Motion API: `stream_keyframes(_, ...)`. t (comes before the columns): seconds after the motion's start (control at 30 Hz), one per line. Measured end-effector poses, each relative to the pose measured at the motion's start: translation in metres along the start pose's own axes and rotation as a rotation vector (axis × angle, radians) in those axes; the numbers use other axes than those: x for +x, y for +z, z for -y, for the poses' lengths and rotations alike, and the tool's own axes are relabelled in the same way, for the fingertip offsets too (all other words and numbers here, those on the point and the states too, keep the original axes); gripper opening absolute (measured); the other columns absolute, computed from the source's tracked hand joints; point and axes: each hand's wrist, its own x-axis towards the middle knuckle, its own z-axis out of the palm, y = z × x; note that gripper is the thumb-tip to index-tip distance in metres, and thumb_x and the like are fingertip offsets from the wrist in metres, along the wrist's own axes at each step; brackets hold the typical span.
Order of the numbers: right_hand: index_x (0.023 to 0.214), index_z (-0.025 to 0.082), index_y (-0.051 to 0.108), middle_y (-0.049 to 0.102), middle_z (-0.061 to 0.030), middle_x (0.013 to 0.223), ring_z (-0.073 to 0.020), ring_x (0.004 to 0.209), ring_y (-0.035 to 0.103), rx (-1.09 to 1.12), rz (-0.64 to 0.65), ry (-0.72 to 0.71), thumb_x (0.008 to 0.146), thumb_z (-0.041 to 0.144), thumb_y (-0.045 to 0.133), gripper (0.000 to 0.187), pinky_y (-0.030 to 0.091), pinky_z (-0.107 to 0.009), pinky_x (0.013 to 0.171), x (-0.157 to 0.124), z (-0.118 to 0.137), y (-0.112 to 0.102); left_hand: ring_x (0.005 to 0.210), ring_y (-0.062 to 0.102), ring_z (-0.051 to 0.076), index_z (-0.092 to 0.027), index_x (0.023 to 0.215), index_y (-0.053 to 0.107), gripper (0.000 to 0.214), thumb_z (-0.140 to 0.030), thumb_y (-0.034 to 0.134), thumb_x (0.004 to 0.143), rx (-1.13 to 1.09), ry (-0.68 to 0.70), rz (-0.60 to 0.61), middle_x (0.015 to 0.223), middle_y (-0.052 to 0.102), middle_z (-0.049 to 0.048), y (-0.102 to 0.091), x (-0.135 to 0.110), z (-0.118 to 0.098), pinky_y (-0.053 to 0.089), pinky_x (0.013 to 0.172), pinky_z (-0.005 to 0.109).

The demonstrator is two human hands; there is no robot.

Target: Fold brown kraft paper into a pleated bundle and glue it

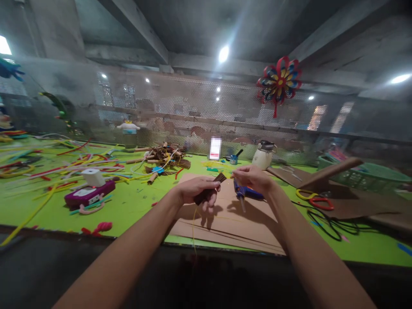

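My left hand (199, 191) is closed on a dark brown ribbed piece (219, 177), which looks like a small flat bundle or folded strip. Part of that piece is covered by my palm and thumb. A thin yellow thread (193, 227) hangs from beneath the hand past the table edge. To the right, my right hand (254, 177) is raised with its fingertips pinched together; what they hold, if anything, is too small to make out. Just below it, a blue glue gun (250, 192) lies on a brown cardboard sheet (225, 229).
Scissors (315, 201) and a black cable (334, 225) lie right, before a green basket (376, 176). A beige jug (262, 158) and a lit phone (215, 148) stand behind. Brown scraps (165, 156), coloured pipe cleaners (74, 171) and a purple power strip (90, 195) occupy the left.
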Motion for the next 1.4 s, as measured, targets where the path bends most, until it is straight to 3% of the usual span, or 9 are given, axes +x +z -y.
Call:
stream_keyframes(0.17,0.065,0.012,0.061,0.044,0.0062,0.050,-0.0042,0.045,0.033,0.037,-0.068,-0.069,0.062,0.038,0.075,0.029,0.025,-0.022,0.046,-0.002,0.000,-0.010,0.034,0.043,0.008,-0.016,0.087,0.050,0.018,-0.034,0.048,0.086,0.045,0.042,-0.022,0.051,0.054,0.0005,-0.006,-0.004,0.003,0.028,0.033,0.017)
stream_keyframes(0.33,0.088,0.015,0.065,0.063,-0.0039,0.082,-0.0117,0.073,0.054,-0.078,-0.079,-0.125,0.067,0.040,0.070,0.032,0.041,-0.026,0.065,0.002,-0.002,0.009,0.034,0.039,0.007,-0.018,0.081,0.048,0.019,-0.036,0.050,0.085,0.026,0.019,-0.022,0.048,0.045,-0.0034,-0.008,-0.003,0.003,0.020,0.031,0.016)
stream_keyframes(0.43,0.082,0.013,0.066,0.061,-0.0021,0.069,-0.0104,0.062,0.052,-0.206,0.004,-0.100,0.068,0.040,0.067,0.030,0.040,-0.025,0.059,0.002,-0.002,0.021,0.034,0.034,0.006,-0.018,0.081,0.049,0.017,-0.034,0.051,0.085,0.009,0.018,-0.019,0.048,0.042,-0.0041,-0.007,-0.002,0.003,0.019,0.031,0.015)
stream_keyframes(0.63,0.071,0.012,0.063,0.040,0.0077,0.046,-0.0043,0.042,0.030,-0.103,-0.063,-0.073,0.067,0.040,0.067,0.028,0.020,-0.021,0.043,0.001,-0.003,0.015,0.033,0.031,0.005,-0.017,0.079,0.049,0.017,-0.033,0.052,0.084,0.005,-0.017,-0.045,0.048,0.042,-0.0046,-0.007,-0.002,0.002,0.023,0.032,0.015)
stream_keyframes(0.77,0.074,0.011,0.065,0.042,0.0068,0.046,-0.0048,0.042,0.032,-0.203,0.042,0.039,0.065,0.035,0.069,0.026,0.022,-0.021,0.044,-0.002,-0.003,0.005,0.034,0.045,0.009,-0.017,0.080,0.048,0.016,-0.033,0.050,0.085,0.011,-0.014,-0.035,0.049,0.050,-0.0013,-0.009,-0.001,0.004,0.030,0.033,0.016)
stream_keyframes(0.9,0.072,0.012,0.066,0.050,0.0032,0.050,-0.0070,0.045,0.040,-0.328,0.014,0.033,0.066,0.034,0.067,0.023,0.029,-0.022,0.046,-0.002,-0.003,0.001,0.059,0.066,0.022,-0.016,0.083,0.046,0.015,-0.031,0.046,0.087,-0.040,0.011,-0.031,0.066,0.065,0.0124,-0.012,0.003,0.007,0.046,0.045,0.024)
stream_keyframes(1.07,0.076,0.011,0.065,0.044,0.0055,0.048,-0.0056,0.042,0.033,-0.142,-0.041,-0.018,0.065,0.039,0.067,0.030,0.025,-0.022,0.043,-0.001,-0.007,-0.003,0.079,0.067,0.027,-0.014,0.084,0.045,0.019,-0.033,0.047,0.087,-0.163,0.020,-0.012,0.082,0.068,0.0194,-0.016,0.007,0.009,0.052,0.059,0.030)
stream_keyframes(1.3,0.063,0.013,0.065,0.055,0.0003,0.049,-0.0094,0.046,0.045,-0.748,-0.171,0.005,0.068,0.027,0.056,0.018,0.033,-0.021,0.045,0.005,-0.014,-0.004,0.077,0.068,0.025,-0.014,0.085,0.046,0.020,-0.033,0.047,0.087,-0.143,0.014,0.028,0.085,0.068,0.0198,-0.011,0.011,0.014,0.050,0.052,0.025)
stream_keyframes(1.4,0.060,0.014,0.064,0.060,-0.0021,0.053,-0.0117,0.052,0.050,-0.868,-0.230,-0.030,0.066,0.019,0.053,0.014,0.035,-0.022,0.049,0.011,-0.019,0.000,0.073,0.068,0.025,-0.014,0.086,0.046,0.018,-0.032,0.045,0.088,-0.144,0.008,0.028,0.083,0.068,0.0192,-0.007,0.014,0.016,0.048,0.046,0.023)
